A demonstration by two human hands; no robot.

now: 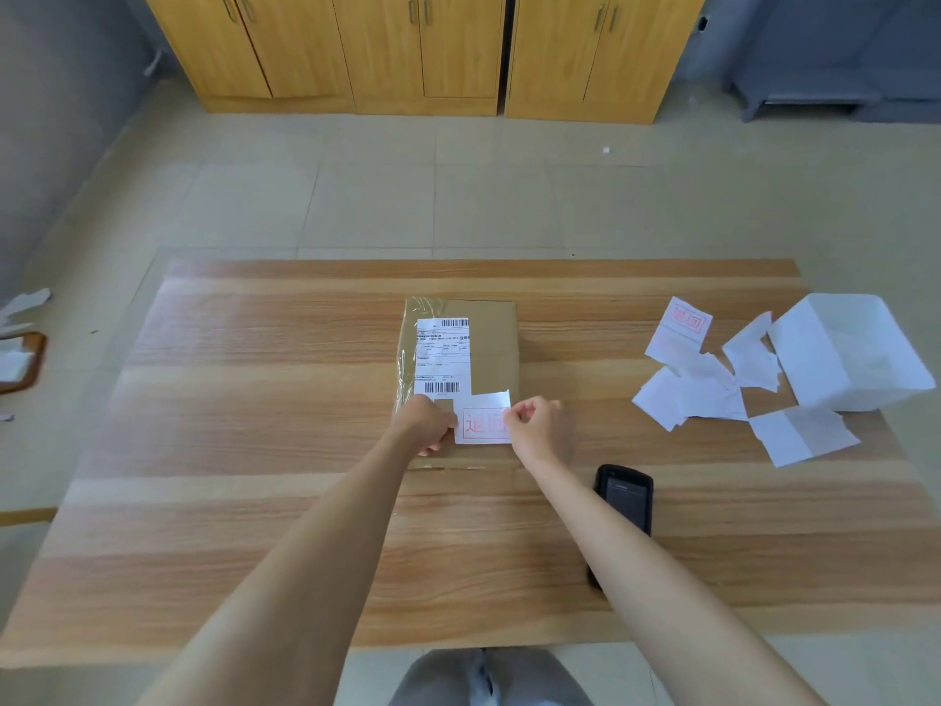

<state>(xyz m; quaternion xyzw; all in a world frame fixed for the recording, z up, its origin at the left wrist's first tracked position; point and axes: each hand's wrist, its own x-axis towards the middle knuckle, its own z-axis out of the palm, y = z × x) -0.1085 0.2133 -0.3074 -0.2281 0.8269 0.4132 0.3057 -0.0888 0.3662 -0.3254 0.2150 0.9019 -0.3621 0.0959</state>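
A flat brown cardboard parcel [491, 343] lies in the middle of the wooden table [254, 450], with a white shipping label [442, 356] on its top. A white sticker with red characters [482, 422] sits on the parcel's near end. My left hand [426, 425] pinches the sticker's left edge. My right hand [540, 425] pinches its right edge with thumb and forefinger. The sticker's top right corner curls up slightly.
A black handheld scanner [624, 501] lies just right of my right forearm. At the table's right are several loose white sticker sheets [697, 384] and a white box [850, 349]. Yellow wooden cabinets [422, 48] stand across the tiled floor.
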